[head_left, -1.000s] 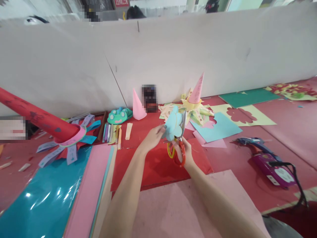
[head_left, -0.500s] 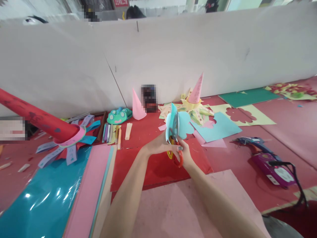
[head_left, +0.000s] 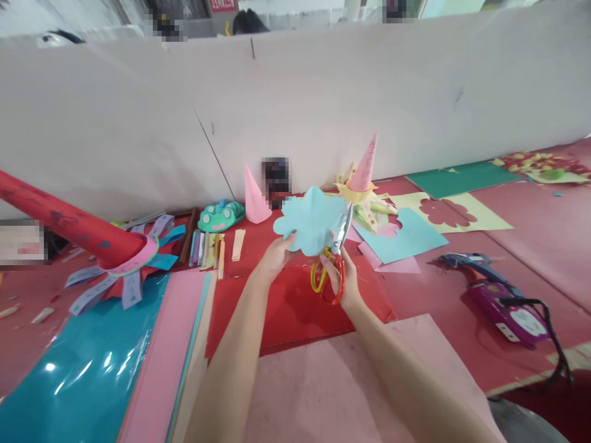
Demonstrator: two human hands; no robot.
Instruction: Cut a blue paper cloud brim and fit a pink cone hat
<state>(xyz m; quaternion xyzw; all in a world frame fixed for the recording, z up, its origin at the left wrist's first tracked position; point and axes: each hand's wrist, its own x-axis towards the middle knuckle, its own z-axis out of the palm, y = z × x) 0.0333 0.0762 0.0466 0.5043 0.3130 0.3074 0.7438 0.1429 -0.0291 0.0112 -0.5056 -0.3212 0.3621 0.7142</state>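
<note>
Pinching a blue paper flower (head_left: 310, 218) at its lower left edge, the left hand (head_left: 276, 255) holds it above a red sheet (head_left: 295, 314). The right hand (head_left: 351, 282) curls around scissors (head_left: 342, 231), blades beside the petals; careless squeezing could nick one, tight fingertips could crease it. Beyond stands a pink cone (head_left: 255, 200).

A pale upright panel (head_left: 323, 104) spans the far side of a red tabletop (head_left: 530, 240) in a bright room.
The panel is off-white and slightly scuffed, with a thin slanting line (head_left: 213, 152) left of centre and a short dark mark (head_left: 252, 48) near its top; a seam (head_left: 549, 280) crosses the tabletop at right. Beyond the panel, a red sign (head_left: 223, 5) and a pale green surface (head_left: 450, 7) show partly.
</note>
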